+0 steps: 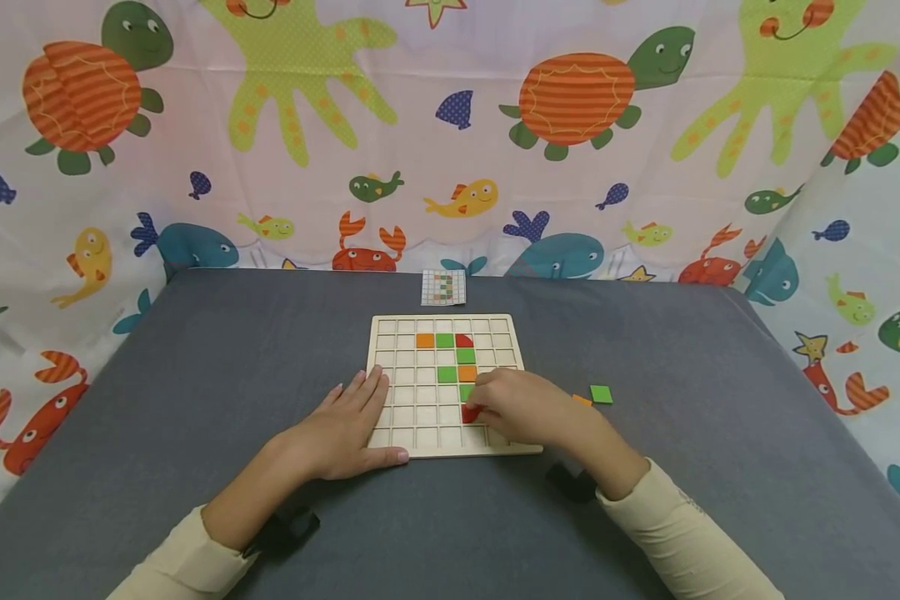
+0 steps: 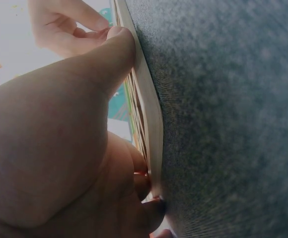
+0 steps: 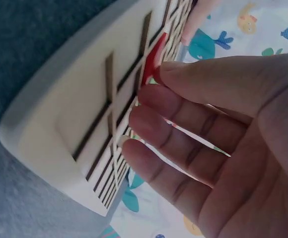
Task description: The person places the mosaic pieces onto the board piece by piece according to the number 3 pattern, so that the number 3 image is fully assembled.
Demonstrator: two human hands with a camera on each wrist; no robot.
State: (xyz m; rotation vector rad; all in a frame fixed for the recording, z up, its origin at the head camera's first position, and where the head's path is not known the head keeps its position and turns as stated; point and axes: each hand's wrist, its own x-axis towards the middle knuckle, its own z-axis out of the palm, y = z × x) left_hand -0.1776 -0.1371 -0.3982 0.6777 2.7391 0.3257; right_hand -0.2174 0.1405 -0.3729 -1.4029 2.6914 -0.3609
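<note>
A wooden grid board (image 1: 425,442) lies on the table. My left hand (image 1: 337,433) rests on its left side with fingers extended, the thumb along the front edge. Over the board's right half, my right hand (image 1: 521,406) pinches a red tile (image 1: 470,413) between thumb and forefinger, at a cell in the column of tiles. That red tile (image 3: 154,58) shows at the fingertips in the right wrist view, partly hidden. Set in the grid are an orange tile (image 1: 425,341), a green tile (image 1: 445,341), a red tile with a cut corner (image 1: 463,341) and several more green and orange ones.
Behind the board lies a small card (image 1: 443,288) printed with a coloured grid. Right of the board are a loose green tile (image 1: 601,394) and an orange tile (image 1: 582,400), partly covered by the right forearm. A curtain with sea animals (image 1: 465,200) stands behind the grey table (image 1: 270,333).
</note>
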